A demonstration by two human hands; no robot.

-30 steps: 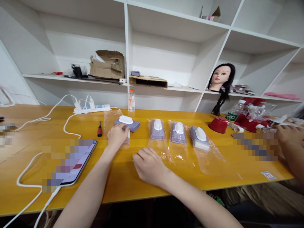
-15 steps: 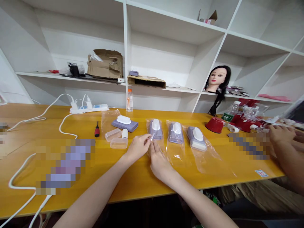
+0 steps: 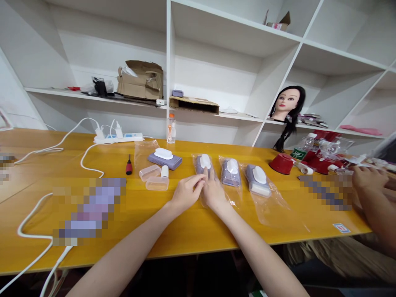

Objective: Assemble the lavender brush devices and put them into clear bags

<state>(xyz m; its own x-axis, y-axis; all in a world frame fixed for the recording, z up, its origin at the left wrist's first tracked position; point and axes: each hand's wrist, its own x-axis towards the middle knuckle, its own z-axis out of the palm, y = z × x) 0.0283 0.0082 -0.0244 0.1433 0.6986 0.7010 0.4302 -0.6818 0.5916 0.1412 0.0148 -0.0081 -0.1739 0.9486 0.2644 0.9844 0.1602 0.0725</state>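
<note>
In front of me lies a purple, box-like item with a white oval piece on top (image 3: 204, 161), inside a clear plastic bag (image 3: 194, 160). My left hand (image 3: 187, 192) is closed in a pinch on the bag's near end. Beside it, almost touching, my right hand (image 3: 214, 192) reaches forward with its fingers stretched out over the near part of the item. My hands cover the bag's mouth. To the right lie a second bagged purple item (image 3: 231, 171) and a third (image 3: 258, 178). An unbagged purple item (image 3: 167, 160) lies to the left by a flat clear bag (image 3: 142, 152).
Two clear plastic covers (image 3: 156, 183) and a small white cylinder (image 3: 165, 171) lie left of my hands, near a red-and-black screwdriver (image 3: 128, 166). Behind stand a power strip (image 3: 130, 137) and an orange-capped bottle (image 3: 171, 130). At right are a red cup (image 3: 282, 164) and another person's hand (image 3: 369, 179).
My right hand has moved forward, its fingers now over the bagged item. My left hand still pinches near the bag's mouth. The view has shifted slightly.
</note>
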